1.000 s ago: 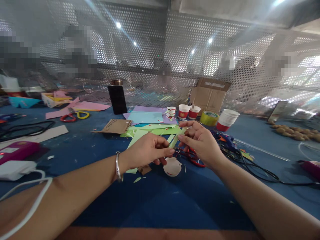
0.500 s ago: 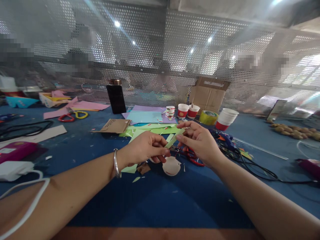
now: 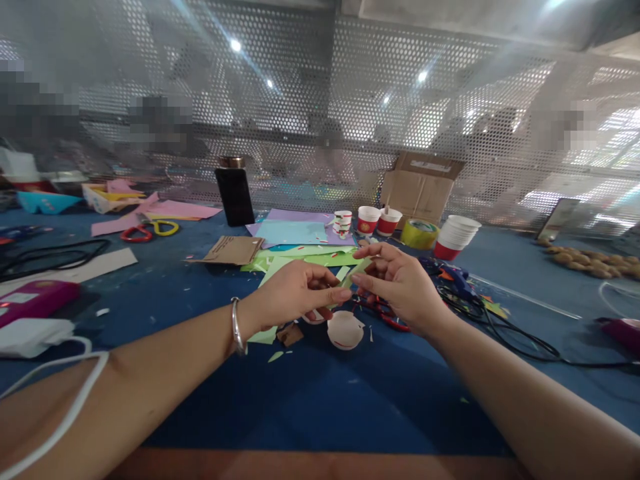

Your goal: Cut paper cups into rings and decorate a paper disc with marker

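Observation:
Between my hands, above the blue table, is a strip of pale green paper (image 3: 356, 272). My left hand (image 3: 303, 297) pinches its lower end with thumb and fingers. The upper end sits between the thumb and fingers of my right hand (image 3: 395, 283). Just below them lies a round white cut-off cup piece (image 3: 345, 330), with another white piece partly hidden behind my left fingers. Red-handled scissors (image 3: 393, 320) rest beside my right hand, their blades mostly covered. A brown cardboard scrap (image 3: 289, 335) and green paper bits lie under my left hand.
Behind are coloured paper sheets (image 3: 290, 232), red-and-white paper cups (image 3: 369, 221), yellow tape (image 3: 419, 233) and a cup stack (image 3: 456, 237). At right, a blue glue gun (image 3: 457, 283) trails a black cable. A phone (image 3: 235, 197) stands upright; a purple box (image 3: 37, 301) and white charger (image 3: 35, 337) are left.
My left hand has slid up along the green paper strip, its thumb now nearer my right fingers. Less of the strip shows between the hands. The view has shifted slightly.

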`<state>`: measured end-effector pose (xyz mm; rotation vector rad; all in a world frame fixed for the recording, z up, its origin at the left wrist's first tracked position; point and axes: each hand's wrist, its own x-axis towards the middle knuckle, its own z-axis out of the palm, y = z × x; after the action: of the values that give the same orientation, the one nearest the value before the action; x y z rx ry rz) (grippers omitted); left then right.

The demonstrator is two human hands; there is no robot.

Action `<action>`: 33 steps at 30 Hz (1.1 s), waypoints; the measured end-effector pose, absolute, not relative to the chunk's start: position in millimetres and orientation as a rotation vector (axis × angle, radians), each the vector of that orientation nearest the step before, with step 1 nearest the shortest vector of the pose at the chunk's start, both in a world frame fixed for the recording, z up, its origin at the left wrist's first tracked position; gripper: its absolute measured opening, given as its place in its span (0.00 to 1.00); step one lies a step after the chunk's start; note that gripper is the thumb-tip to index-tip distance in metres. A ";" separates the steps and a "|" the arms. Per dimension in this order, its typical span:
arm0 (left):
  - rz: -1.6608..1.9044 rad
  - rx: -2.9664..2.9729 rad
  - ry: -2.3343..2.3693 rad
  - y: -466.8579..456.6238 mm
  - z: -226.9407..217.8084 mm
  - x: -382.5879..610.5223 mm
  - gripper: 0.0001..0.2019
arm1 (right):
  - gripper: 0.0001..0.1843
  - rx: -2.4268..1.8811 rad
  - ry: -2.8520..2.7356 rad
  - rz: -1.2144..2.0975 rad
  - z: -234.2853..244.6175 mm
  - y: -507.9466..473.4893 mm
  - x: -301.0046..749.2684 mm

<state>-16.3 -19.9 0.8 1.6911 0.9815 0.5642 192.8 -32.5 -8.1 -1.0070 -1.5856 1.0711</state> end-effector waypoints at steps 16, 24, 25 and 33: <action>0.519 1.656 0.972 -20.5 -1.0 -13.0 0.09 | 0.20 -1.038 -1.598 1.095 -8.1 -33.8 190.2; 0.519 1.616 0.895 -18.0 -1.9 -13.9 0.16 | 0.22 -1.039 -1.588 1.179 -7.7 -33.6 190.7; 0.522 1.607 0.889 -18.0 -1.7 -14.2 0.17 | 0.22 -1.040 -1.584 1.192 -7.8 -33.5 191.0; 0.477 1.630 0.856 -19.2 0.7 -16.1 0.15 | 0.23 -1.052 -1.599 1.201 -6.4 -33.7 192.4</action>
<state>-16.1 -19.2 0.7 1.6296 0.8558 0.4774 192.4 -33.7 -6.4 -1.0521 -1.5991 1.2009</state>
